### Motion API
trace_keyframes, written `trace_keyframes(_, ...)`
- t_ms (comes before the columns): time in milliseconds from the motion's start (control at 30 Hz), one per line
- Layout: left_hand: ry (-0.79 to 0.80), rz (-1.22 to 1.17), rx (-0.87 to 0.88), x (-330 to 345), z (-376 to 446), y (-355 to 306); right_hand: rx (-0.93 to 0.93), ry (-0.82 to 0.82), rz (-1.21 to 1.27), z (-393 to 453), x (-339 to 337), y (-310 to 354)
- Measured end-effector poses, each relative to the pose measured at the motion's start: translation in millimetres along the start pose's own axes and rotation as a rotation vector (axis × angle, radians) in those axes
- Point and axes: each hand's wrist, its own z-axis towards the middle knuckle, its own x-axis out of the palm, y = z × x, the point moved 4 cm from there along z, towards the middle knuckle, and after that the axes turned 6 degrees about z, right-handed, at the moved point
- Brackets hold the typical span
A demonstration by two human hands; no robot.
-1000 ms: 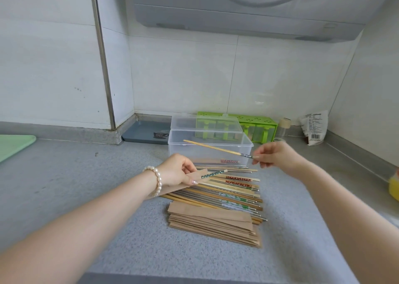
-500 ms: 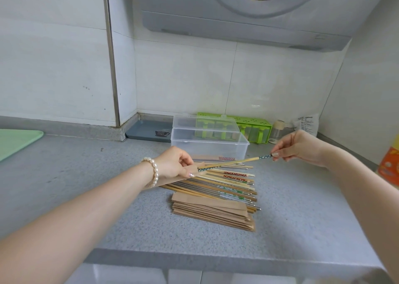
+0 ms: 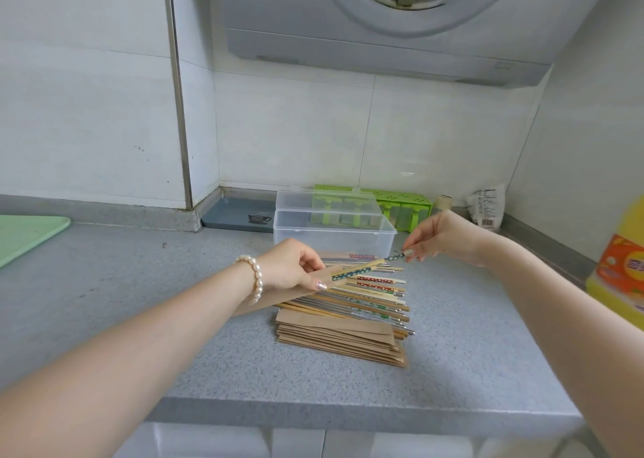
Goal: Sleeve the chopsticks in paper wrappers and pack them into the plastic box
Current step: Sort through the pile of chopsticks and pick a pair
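Note:
My left hand holds a brown paper wrapper by its open end above the pile. One chopstick with a dark patterned end sticks out of that wrapper. My right hand pinches the patterned end of a second chopstick, whose tip lies at the wrapper's mouth. Several loose chopsticks lie on the grey counter below. A stack of brown paper wrappers sits in front of them. The clear plastic box stands open behind the pile, its lid behind it.
A green spice rack, a small jar and a white packet line the back wall. A yellow oil bottle stands at the right. A grey tray lies in the corner, a green board at far left. The counter edge runs near me.
My right hand brought the second chopstick down from above the box and slid its tip toward the wrapper's mouth. My left hand kept hold of the wrapper. The view tilted up.

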Motion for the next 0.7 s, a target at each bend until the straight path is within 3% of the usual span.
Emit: trace_keyframes(700, -0.026, -0.005, -0.001, 6.7, 4.4, -8.5, -0.023, 0.052, 0.163, 18.8, 76.8, 15.4)
